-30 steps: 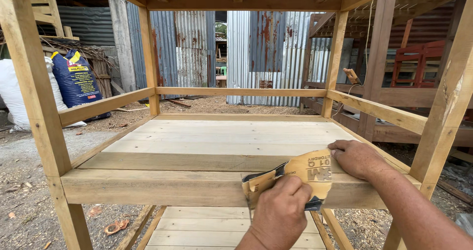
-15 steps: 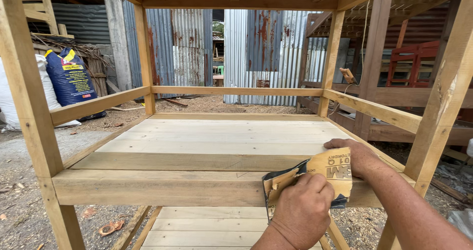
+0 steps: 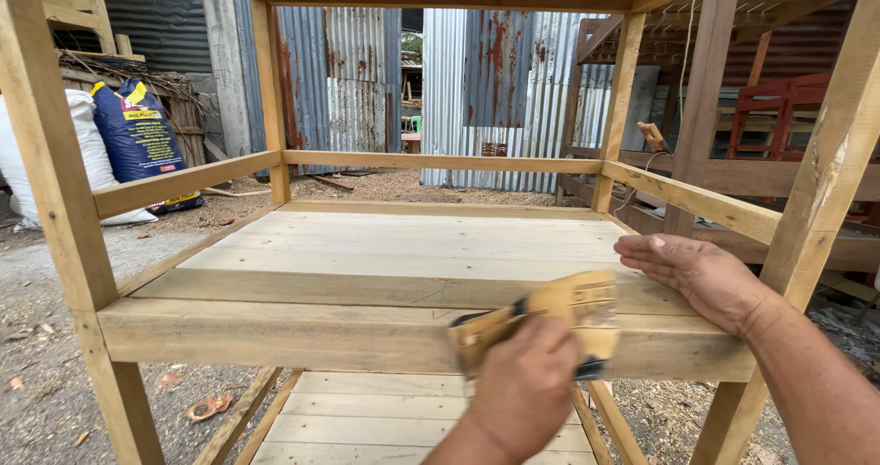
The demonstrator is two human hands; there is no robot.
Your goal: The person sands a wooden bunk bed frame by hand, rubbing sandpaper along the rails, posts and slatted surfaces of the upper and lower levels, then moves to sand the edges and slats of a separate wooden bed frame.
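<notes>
My left hand (image 3: 522,387) is closed over a tan sheet of sandpaper (image 3: 577,304) wrapped on a dark block. It presses the sheet against the front board (image 3: 275,332) of a bare wooden shelf frame. The sandpaper looks blurred. My right hand (image 3: 697,272) lies flat, palm down with fingers pointing left, on the shelf top (image 3: 412,245) near the right front post (image 3: 825,190). A small gap separates it from the sandpaper.
A lower slatted shelf (image 3: 403,419) shows under the front board. The left front post (image 3: 55,199) and side rails box in the shelf. Blue and white sacks (image 3: 137,135) stand at the left. Corrugated metal walls (image 3: 513,89) and red wooden furniture (image 3: 779,107) lie behind. The ground is gravel.
My left hand slid the sandpaper right along the front board, then back left. My right hand stayed on the shelf top, and the gap between it and the sandpaper grew.
</notes>
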